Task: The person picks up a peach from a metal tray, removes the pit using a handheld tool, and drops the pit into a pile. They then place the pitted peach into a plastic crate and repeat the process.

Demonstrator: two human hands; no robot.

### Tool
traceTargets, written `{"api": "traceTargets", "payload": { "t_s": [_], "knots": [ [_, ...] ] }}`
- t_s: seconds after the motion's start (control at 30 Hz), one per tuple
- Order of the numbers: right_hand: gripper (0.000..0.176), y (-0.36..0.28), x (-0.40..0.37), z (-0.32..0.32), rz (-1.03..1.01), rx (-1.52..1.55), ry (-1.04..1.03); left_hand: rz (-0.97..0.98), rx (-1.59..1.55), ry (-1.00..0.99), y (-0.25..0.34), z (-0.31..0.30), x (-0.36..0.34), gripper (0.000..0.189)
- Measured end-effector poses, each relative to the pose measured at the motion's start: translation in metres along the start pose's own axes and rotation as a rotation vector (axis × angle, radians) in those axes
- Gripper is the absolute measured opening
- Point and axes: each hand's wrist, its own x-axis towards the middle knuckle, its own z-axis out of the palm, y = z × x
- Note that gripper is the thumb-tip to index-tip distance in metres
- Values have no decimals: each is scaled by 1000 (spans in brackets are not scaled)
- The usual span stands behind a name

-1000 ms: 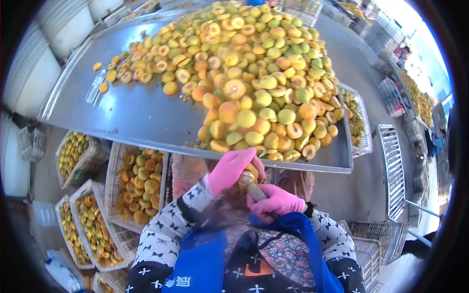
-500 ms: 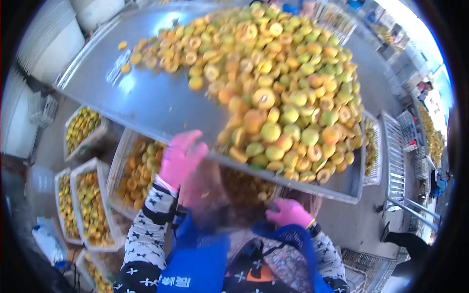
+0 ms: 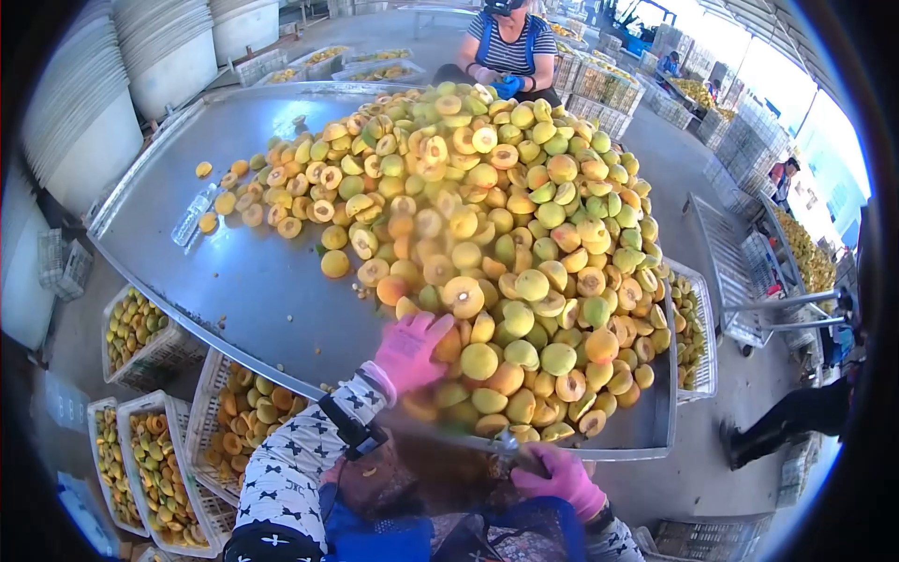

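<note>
A large heap of yellow-green fruit (image 3: 524, 281), many pieces halved, covers much of a metal table (image 3: 253, 300). My left hand (image 3: 412, 354), in a pink glove, lies at the near edge of the heap with fingers spread against the fruit. At the table's front edge, my right hand (image 3: 562, 482), also pink-gloved, is closed around a small tool (image 3: 520, 454) whose shape is blurred. The area between and below my hands is smeared.
A plastic bottle (image 3: 194, 217) lies on the table's left. Crates of fruit (image 3: 169, 468) stand at the lower left, another crate (image 3: 693, 328) at the right. Across the table sits a co-worker (image 3: 510, 56) in blue gloves. A metal cart (image 3: 730, 272) and a person's dark-clothed leg (image 3: 787, 421) are at right.
The view has tilted up, showing the co-worker. My left hand has moved right, from over the table's edge onto the near fruit. The tool at my right hand now shows.
</note>
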Motion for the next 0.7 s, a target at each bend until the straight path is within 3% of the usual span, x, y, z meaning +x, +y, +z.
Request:
{"api": "traceTargets", "payload": {
  "t_s": [0.1, 0.2, 0.23, 0.33, 0.37, 0.57, 0.7],
  "knots": [
    [47, 1, 25, 6, -125, -89, 350, 8, -92, 46, 2, 4, 0, 75],
    [47, 32, 38, 8, -57, -87, 446, -25, -268, -36, 0, 4, -2, 80],
    [48, 38, 39, 10, -11, -27, 442, -13, -302, -2, -1, 8, -6, 84],
    [51, 72, 47, 22, -341, -276, 542, 13, -270, 54, 6, 10, -7, 87],
    [51, 80, 46, 26, -364, -339, 573, 43, -198, 94, 10, 8, -4, 83],
    [51, 71, 50, 26, -373, -413, 607, -4, -213, 7, 10, 11, 5, 87],
    [48, 63, 51, 24, -343, -451, 595, -177, -515, -90, 0, 11, 6, 89]
  ]
}}
